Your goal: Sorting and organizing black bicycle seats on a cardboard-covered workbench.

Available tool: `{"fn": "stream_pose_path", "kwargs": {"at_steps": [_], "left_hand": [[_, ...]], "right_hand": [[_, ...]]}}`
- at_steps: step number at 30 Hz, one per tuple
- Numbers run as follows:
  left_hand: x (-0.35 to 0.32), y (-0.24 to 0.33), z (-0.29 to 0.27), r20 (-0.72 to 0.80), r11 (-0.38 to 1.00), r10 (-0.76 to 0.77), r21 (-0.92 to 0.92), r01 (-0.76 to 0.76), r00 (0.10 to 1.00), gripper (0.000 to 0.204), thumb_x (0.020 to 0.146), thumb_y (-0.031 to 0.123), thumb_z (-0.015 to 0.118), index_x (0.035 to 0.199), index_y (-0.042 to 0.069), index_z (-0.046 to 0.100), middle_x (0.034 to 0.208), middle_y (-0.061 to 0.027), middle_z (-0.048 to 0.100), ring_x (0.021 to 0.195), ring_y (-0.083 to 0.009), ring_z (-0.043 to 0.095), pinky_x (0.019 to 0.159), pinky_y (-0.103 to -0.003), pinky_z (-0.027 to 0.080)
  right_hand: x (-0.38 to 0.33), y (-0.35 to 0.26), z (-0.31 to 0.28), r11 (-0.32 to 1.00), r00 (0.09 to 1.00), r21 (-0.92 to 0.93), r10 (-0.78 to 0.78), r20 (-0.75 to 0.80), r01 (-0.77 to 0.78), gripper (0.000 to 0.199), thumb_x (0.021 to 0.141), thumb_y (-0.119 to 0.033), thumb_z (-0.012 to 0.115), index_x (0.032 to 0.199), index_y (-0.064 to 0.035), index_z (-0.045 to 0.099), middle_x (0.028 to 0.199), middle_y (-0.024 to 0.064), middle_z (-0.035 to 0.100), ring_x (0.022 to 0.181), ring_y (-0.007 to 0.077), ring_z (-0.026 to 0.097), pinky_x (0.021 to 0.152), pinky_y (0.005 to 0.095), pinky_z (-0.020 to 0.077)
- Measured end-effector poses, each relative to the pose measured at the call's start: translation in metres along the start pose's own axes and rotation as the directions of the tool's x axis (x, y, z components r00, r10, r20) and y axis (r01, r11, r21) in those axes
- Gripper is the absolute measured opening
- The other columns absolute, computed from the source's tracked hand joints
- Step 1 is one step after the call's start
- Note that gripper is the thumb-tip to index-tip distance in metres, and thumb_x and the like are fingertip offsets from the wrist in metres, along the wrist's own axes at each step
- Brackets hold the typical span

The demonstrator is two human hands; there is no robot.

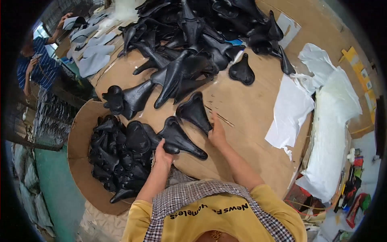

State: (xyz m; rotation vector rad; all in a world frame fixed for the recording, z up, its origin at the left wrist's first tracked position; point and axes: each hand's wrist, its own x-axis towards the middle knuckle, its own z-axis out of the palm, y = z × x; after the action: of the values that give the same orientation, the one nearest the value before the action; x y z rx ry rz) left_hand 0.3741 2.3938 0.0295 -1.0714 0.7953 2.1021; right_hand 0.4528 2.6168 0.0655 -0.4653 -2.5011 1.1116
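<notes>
My left hand (pixel 162 153) grips the edge of a black bicycle saddle (pixel 179 137), its narrow nose pointing right toward my body. In my right hand (pixel 216 131) is the nose end of a second black saddle (pixel 193 111), whose wide end points away to the left. Both are held low over the cardboard-covered table (pixel 246 117), side by side. Ahead lies a large heap of black saddles (pixel 189 28), with a single small one (pixel 242 70) lying apart at its right. Left of my left hand, a round cardboard bin (pixel 82 161) is filled with more black saddles (pixel 117 153).
White paper sheets (pixel 290 109) and a white wrapped bundle (pixel 332 121) lie along the table's right side. Grey flat pieces (pixel 94 60) rest at the far left, where another person in a striped shirt (pixel 42 68) works. Tools (pixel 354 181) hang at the lower right.
</notes>
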Motion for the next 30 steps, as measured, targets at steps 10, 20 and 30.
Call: {"fn": "stream_pose_path", "kwargs": {"at_steps": [10,20,30], "left_hand": [[0.01,0.021,0.014,0.093,0.931,0.327,-0.202,-0.304,0.94,0.022,0.079,0.008,0.052,0.1,0.002,0.054,0.095,-0.0119,0.058,0.08,-0.0275,0.057,0.073,-0.039,0.049],[-0.097,0.261,-0.152,-0.144,0.753,0.658,0.113,-0.648,0.739,0.061,0.086,0.046,0.039,0.127,0.0,0.037,0.127,-0.0133,0.041,0.115,-0.0317,0.039,0.094,-0.044,0.035],[0.048,0.348,0.189,0.239,0.335,0.809,0.563,-0.756,0.537,0.036,0.083,0.023,0.052,0.113,0.004,0.048,0.103,-0.0092,0.057,0.083,-0.0175,0.057,0.065,-0.027,0.045]], "right_hand": [[-0.026,-0.038,0.127,0.898,0.936,0.44,-0.152,0.318,-0.003,0.042,0.07,-0.001,0.054,0.112,-0.0035,0.051,0.103,0.0214,0.054,0.099,0.0332,0.052,0.086,0.0354,0.0399],[0.033,-0.134,0.126,0.719,0.622,0.684,-0.481,0.617,-0.122,0.037,0.082,-0.013,0.051,0.118,-0.0052,0.047,0.088,0.011,0.06,0.084,0.0207,0.058,0.073,0.0329,0.0462],[0.188,0.102,-0.103,0.209,0.776,0.91,0.609,0.166,-0.359,0.017,0.082,-0.017,0.053,0.095,-0.0054,0.053,0.078,0.0074,0.059,0.064,0.0142,0.057,0.056,0.0268,0.0483]]}}
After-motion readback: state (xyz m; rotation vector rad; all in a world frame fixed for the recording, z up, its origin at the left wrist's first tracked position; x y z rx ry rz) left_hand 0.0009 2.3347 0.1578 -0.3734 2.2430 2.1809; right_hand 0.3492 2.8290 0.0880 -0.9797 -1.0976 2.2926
